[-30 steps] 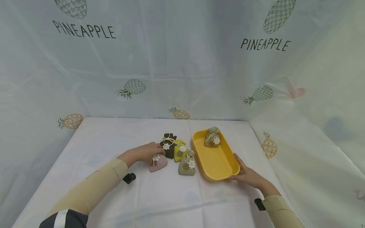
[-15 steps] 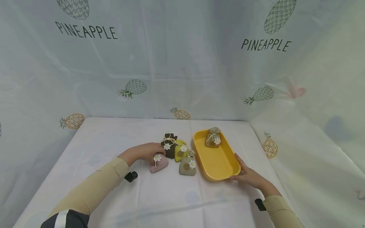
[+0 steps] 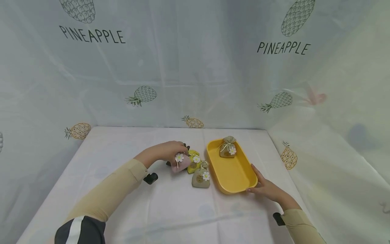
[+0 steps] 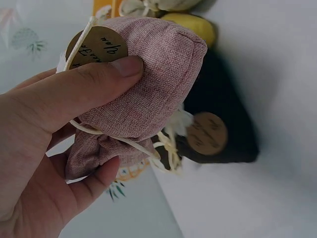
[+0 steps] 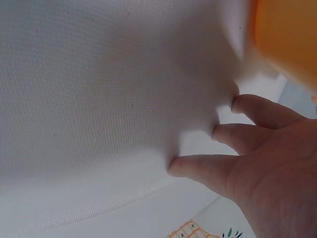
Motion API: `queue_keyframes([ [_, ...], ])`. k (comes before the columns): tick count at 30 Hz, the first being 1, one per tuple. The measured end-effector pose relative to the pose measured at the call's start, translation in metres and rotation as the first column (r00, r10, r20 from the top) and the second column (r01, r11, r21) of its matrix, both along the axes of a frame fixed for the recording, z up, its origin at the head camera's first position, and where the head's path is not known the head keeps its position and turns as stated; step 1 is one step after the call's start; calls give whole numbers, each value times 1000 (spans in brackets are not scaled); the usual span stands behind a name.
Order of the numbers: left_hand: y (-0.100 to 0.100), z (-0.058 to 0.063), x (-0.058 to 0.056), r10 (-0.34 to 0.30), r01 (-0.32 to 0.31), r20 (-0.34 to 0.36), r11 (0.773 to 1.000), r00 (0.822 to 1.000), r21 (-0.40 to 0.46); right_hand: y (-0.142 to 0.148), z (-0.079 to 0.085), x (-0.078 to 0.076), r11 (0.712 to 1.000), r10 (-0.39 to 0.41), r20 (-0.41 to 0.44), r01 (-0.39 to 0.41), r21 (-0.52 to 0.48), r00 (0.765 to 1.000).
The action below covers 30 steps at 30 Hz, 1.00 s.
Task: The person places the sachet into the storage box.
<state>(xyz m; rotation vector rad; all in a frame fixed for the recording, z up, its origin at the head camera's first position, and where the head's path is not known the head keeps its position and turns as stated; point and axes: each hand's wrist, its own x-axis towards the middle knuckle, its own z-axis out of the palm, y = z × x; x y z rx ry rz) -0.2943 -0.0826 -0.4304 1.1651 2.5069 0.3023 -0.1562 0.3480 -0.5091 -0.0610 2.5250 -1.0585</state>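
Note:
My left hand (image 3: pixel 167 151) grips a pink drawstring pouch (image 3: pixel 181 166) with a white flower. In the left wrist view, its thumb presses the pink cloth near a round brown tag (image 4: pixel 111 42). Behind that hand, a dark brown pouch (image 4: pixel 223 89) is mostly hidden in the head view. Beside it lie a yellow pouch (image 3: pixel 192 167) and a grey-beige pouch (image 3: pixel 199 181). My right hand (image 3: pixel 268 189) touches the near right corner of a yellow tray (image 3: pixel 231 176), fingers spread along the side and thumb at the near end. One khaki pouch (image 3: pixel 226 152) sits at the tray's far end.
A white cloth (image 3: pixel 182 213) covers the table. Pineapple-printed white curtains (image 3: pixel 195 67) rise at the back and both sides. Black devices sit by both wrists, one below the left sleeve (image 3: pixel 118 189).
My left hand has lifted the pink pouch and carried it right and away from me, over the dark brown pouch. The right hand and tray have stayed in place.

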Motion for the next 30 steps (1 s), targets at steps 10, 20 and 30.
queue_keyframes([
  [10,47,18,-10,-51,49,-64,998,997,-32,-1,-1,0,1000,-1,0,1,-15,1000],
  [20,94,23,-20,-57,57,-155,998,986,-7,2,0,0,999,13,-18,-14,-29,1000],
  [30,133,17,-35,25,-33,-162,998,987,-45,4,-2,0,1000,9,-5,-9,-23,1000],
])
